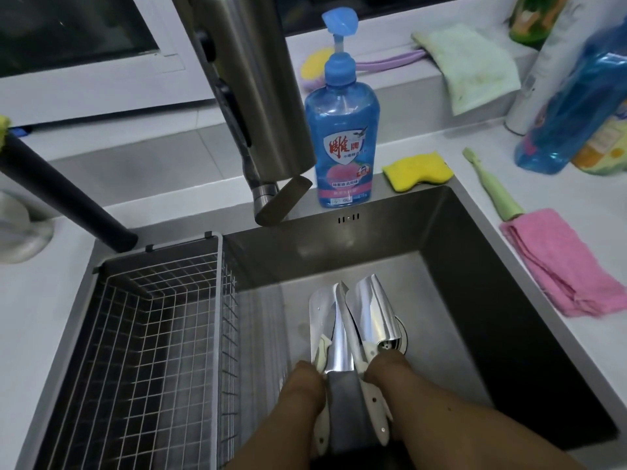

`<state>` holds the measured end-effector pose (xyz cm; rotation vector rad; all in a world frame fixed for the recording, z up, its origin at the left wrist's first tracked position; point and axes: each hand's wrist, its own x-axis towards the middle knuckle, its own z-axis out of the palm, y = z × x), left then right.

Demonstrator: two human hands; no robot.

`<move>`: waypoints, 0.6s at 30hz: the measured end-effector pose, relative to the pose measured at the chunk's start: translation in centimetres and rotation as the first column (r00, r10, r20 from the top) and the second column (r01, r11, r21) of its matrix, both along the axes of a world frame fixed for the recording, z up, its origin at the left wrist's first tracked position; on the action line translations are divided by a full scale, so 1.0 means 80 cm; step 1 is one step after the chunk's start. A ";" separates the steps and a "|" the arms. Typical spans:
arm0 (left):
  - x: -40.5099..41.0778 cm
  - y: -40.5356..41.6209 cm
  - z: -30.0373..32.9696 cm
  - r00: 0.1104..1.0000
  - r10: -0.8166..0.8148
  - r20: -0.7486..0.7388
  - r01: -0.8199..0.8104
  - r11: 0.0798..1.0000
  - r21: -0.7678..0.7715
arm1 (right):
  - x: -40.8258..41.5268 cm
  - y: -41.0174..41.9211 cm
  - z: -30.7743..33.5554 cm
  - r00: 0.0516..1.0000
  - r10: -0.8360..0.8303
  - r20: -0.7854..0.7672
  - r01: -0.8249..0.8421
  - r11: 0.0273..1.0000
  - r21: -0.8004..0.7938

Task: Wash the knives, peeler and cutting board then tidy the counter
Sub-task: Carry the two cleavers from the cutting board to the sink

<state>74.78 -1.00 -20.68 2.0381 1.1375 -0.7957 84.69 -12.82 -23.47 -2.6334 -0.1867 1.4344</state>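
Both hands are in the sink (475, 300), at 6 o'clock in the view. The left hand (302, 398) and the right hand (400, 391) press toward each other with a bundle of knives (342, 337) clamped between them by the handles. How the fingers lie cannot be told; only the backs of the hands show.

Knife bundle:
- Three blades show, fanned toward 12 o'clock above the sink floor.
- The middle knife has a dark grey handle (342, 401); the two outer knives have cream handles with rivets.
- The right blade lies over part of the drain (395, 340).

Sink area:
- A wire basket (163, 334) fills the left part of the sink, at 9 o'clock from the knives.
- The steel tap (251, 96) stands at 12 o'clock behind the sink, its spout over the back edge.
- A blue soap bottle (342, 140) with a pump stands upright on the sink's back rim, just right of the spout.
- A yellow sponge (417, 171) lies just beside the bottle at 1 o'clock.

Counter, right side:
- A green brush (488, 188) lies at 2 o'clock, its handle end touching a folded pink cloth (559, 262).
- A pale green cloth (468, 62) hangs over the sill edge.

The peeler and the cutting board cannot be made out.
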 end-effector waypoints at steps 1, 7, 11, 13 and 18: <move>0.001 0.001 0.003 1.000 -0.024 -0.020 0.024 1.000 0.002 | 0.004 -0.002 -0.002 1.000 0.001 0.007 0.000 1.000 -0.029; -0.003 0.008 0.021 0.997 -0.082 0.003 0.082 0.997 0.006 | 0.004 -0.003 0.016 0.988 -0.152 0.026 0.152 0.988 0.000; -0.008 0.013 0.056 0.997 -0.020 0.074 0.017 0.999 0.039 | 0.005 0.017 0.053 0.938 -0.309 0.159 0.291 0.949 0.124; -0.008 0.016 0.081 0.989 0.004 0.146 -0.012 0.998 0.055 | -0.001 0.035 0.082 0.910 -0.376 0.178 0.308 0.897 0.318; -0.032 0.028 0.150 0.944 0.075 0.321 -0.100 0.993 0.062 | -0.043 0.085 0.154 0.864 -0.497 0.080 0.320 0.665 0.675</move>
